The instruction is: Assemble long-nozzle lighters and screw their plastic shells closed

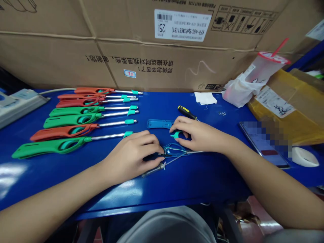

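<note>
My left hand (138, 152) reaches in from the left, thumb and fingers pinching at the near end of an opened blue lighter body (174, 149). What is between those fingertips is too small to make out. Thin wires show in the loop of that body, and a metal tube extends from it to the right. My right hand (198, 133) is closed on a small green trigger (176, 134), just above the body. Behind the hands lies a blue lighter shell half (158, 124), partly covered by the right fingers. A clear fuel tank (153, 170) with a thin tube lies beside my left fingertips.
Several red and green stick lighters (63, 147) lie in a row at left, near a power strip (19, 104). A black-and-yellow screwdriver (186, 111) lies behind my right hand. At right are a bagged drink cup (263, 67), yellow package (293, 108), phone (260, 143) and white mouse (305, 157). A cardboard box (76, 64) walls the back.
</note>
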Available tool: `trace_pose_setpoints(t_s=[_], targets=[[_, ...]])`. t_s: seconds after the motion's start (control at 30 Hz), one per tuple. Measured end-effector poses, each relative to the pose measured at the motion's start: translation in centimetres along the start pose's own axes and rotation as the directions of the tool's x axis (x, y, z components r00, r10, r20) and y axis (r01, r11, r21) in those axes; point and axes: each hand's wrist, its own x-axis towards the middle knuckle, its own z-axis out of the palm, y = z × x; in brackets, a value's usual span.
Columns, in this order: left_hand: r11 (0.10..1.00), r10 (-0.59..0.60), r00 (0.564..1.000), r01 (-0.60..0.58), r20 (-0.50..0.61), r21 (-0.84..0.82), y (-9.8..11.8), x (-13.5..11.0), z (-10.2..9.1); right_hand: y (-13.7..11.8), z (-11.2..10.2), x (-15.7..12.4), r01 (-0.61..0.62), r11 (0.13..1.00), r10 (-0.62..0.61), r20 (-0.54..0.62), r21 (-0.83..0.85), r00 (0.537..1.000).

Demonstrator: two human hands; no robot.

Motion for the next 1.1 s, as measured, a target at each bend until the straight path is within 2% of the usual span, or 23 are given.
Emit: trace_pose_setpoints(t_s=[0.13, 0.33, 0.47, 0.63, 0.7, 0.8, 0.87, 0.97, 1.1], targets=[[0.998, -0.035, 0.999, 0.036, 0.018, -0.054, 0.0, 0.1, 0.0, -0.2, -0.3, 0.1, 0.001, 1.0, -0.001, 0.001, 0.005, 1.0], [0.994, -0.054, 0.998, 0.055, 0.01, -0.098, 0.2, 0.2, 0.3, -0.2, -0.9, 0.0, 0.045, 0.996, -0.038, -0.091, 0.077, 0.995], [0.995, -0.041, 0.999, 0.041, -0.001, -0.095, 0.3, 0.4, 0.7, 0.0, 0.0, 0.3, 0.013, 0.999, -0.01, -0.072, 0.037, 0.997], [0.995, -0.026, 1.0, 0.025, -0.014, -0.094, 0.2, 0.3, 1.0, -0.3, 0.0, 0.2, 0.04, 0.998, -0.045, -0.144, -0.038, 0.989], [0.995, -0.023, 1.0, 0.021, -0.021, -0.098, 0.2, 0.3, 1.0, -0.9, -0.5, -0.1, 0.062, 0.998, -0.06, -0.115, 0.009, 0.992], [0.994, -0.017, 0.999, 0.011, -0.047, -0.11, 0.3, 0.2, 1.1, -1.9, -0.9, -0.4, 0.101, 0.992, -0.104, 0.039, 0.081, 0.994], [0.993, -0.021, 0.998, 0.013, -0.063, -0.121, 0.3, 0.2, 1.2, -2.6, -0.8, -0.4, 0.11, 0.992, -0.117, 0.11, 0.065, 0.987], [0.99, -0.037, 0.997, 0.027, -0.067, -0.142, 0.3, 0.3, 1.3, -3.1, -0.2, -0.1, 0.097, 0.995, -0.101, 0.126, 0.031, 0.987], [0.988, -0.05, 0.997, 0.04, -0.064, -0.147, 0.2, 0.3, 1.3, -3.2, 0.2, 0.0, 0.039, 0.997, -0.046, 0.099, 0.067, 0.994]])
